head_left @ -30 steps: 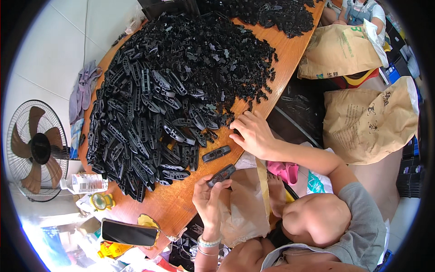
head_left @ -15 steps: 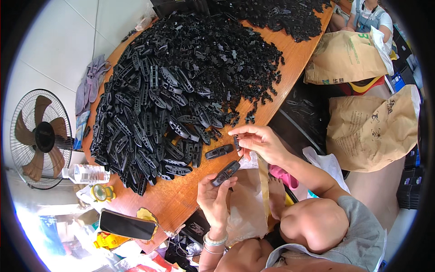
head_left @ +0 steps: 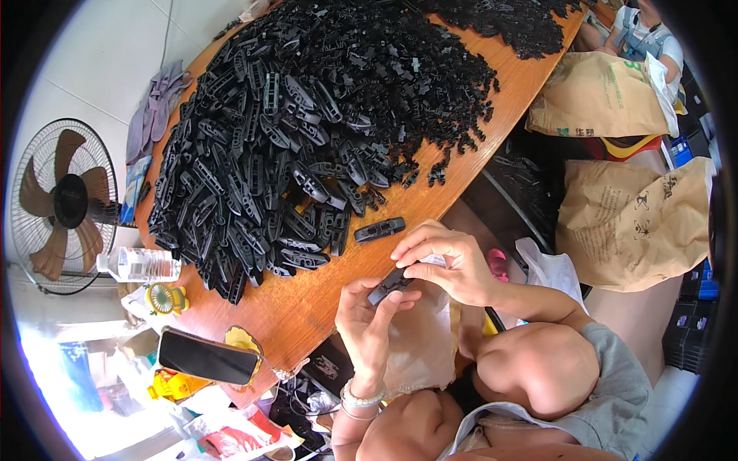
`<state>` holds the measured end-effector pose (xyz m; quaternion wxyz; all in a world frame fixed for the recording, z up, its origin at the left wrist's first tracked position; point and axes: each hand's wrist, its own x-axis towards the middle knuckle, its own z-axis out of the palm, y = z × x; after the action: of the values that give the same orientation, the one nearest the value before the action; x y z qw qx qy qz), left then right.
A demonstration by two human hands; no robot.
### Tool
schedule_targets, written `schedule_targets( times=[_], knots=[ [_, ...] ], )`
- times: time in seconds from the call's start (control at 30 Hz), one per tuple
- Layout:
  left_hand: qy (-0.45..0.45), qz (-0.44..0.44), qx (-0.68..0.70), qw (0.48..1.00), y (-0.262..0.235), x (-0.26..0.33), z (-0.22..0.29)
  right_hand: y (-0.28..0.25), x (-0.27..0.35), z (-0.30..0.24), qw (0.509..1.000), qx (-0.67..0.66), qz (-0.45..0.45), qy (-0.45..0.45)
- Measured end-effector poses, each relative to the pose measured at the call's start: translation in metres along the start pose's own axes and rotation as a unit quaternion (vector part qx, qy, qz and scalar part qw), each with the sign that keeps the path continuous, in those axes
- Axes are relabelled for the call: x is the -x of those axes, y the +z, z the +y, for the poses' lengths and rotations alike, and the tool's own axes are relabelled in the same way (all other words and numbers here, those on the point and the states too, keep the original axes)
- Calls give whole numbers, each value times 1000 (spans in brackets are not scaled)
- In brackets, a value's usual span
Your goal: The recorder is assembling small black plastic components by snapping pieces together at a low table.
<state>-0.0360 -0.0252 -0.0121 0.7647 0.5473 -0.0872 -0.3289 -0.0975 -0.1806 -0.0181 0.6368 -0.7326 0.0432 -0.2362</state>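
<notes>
My left hand grips a long black plastic part between thumb and fingers, just off the table's front edge. My right hand is closed in a pinch at the upper end of that part. Its fingertips hide most of the small black plastic piece they hold, and I cannot tell how it sits against the long part. Another long black part lies by itself on the wooden table. Beyond it spreads a big heap of similar long parts, with small black pieces heaped behind.
At the left are a fan, a plastic bottle, a small yellow fan and a phone. Brown paper sacks stand to the right. Another person sits at the far right. A paper sack hangs below my hands.
My right hand has come down and left, bringing its small black piece to the long part in my left hand. The head view has shifted slightly.
</notes>
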Motion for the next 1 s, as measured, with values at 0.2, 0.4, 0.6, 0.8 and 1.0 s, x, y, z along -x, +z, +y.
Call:
schedule_targets(
  times=[0.2,0.4,0.6,0.8,1.0],
  knots=[
    [39,20,-20,999,-9,4,-5,11,6,2,998,44,-1,-45],
    [23,21,-52,998,-17,11,-9,15,21,9,996,65,-50,47],
    [175,-46,-436,882,-36,0,13,-6,13,17,973,21,-218,75],
    [313,-1,-515,798,-12,-61,3,-13,-37,43,944,313,89,-58],
    [343,6,-600,722,-14,-66,-12,-3,-58,60,890,448,77,-20]
  ],
)
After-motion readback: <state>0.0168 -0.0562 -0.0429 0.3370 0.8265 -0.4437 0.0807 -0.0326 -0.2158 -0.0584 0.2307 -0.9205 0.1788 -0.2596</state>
